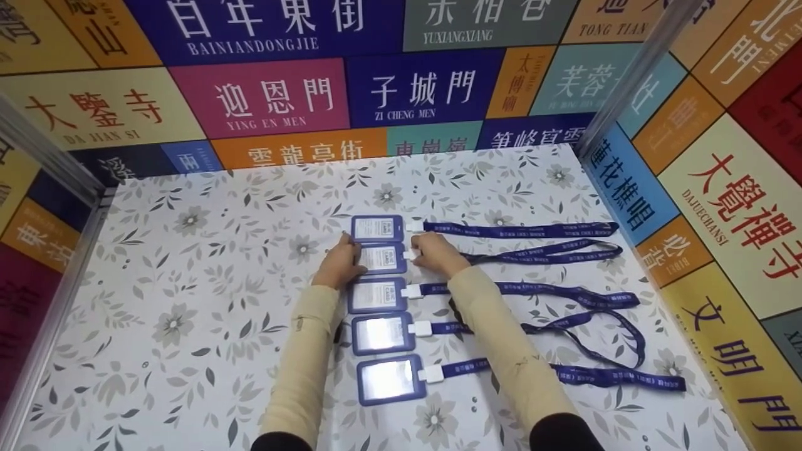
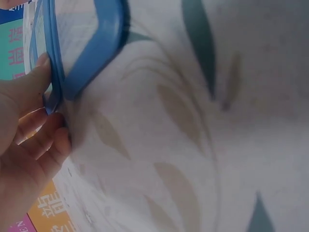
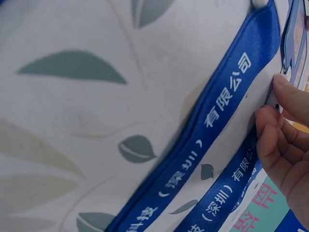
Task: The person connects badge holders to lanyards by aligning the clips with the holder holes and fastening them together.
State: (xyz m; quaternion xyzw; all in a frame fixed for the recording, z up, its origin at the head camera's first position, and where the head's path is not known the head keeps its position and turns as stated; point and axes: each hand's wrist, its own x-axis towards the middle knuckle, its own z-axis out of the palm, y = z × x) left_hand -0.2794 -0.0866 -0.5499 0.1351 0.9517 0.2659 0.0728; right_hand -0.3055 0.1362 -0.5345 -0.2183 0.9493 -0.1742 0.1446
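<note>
Several blue-framed badge holders lie in a column on the table, each joined by a white clip to a blue lanyard on its right. My left hand grips the left edge of the second badge holder from the back, thumb on its frame in the left wrist view. On that badge's other side, my right hand pinches the white clip, which the fingers mostly cover. Its lanyard trails right in a loop. Above lies the first badge holder; just below is the third badge holder.
Nearer me lie the fourth badge holder and the fifth badge holder, both with glare. My right forearm passes over some lanyards. The tabletop has a floral cover. Panels with printed characters stand behind and at both sides.
</note>
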